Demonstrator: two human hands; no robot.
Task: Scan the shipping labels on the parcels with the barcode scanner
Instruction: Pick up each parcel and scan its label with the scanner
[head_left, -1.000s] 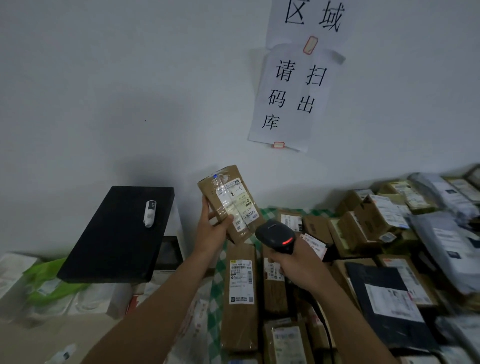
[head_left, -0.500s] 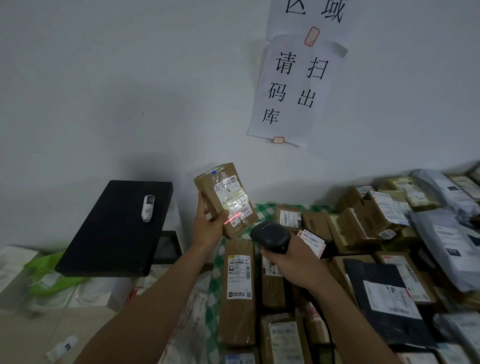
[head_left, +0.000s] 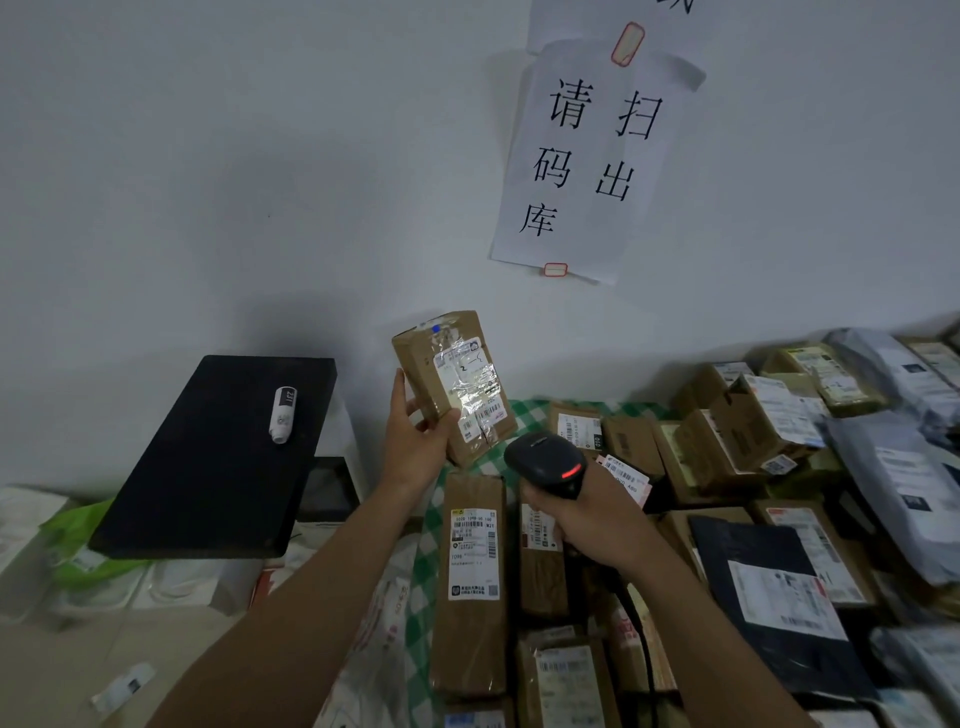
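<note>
My left hand holds a small brown cardboard parcel upright in the air, its taped white shipping label turned toward me. Just below and to the right, my right hand grips a black barcode scanner with a red light glowing on its head, aimed up at the label. No red beam shows on the label. The scanner's cable runs down under my right wrist.
Many labelled brown boxes and grey mailer bags cover a green-checked table at the right. A long brown parcel lies below my hands. A black slab with a small white device stands at the left. White bags cover the floor.
The red scan line on the label half a second ago is gone. The scanner's red head light shows again. Both hands stay nearly in place.
</note>
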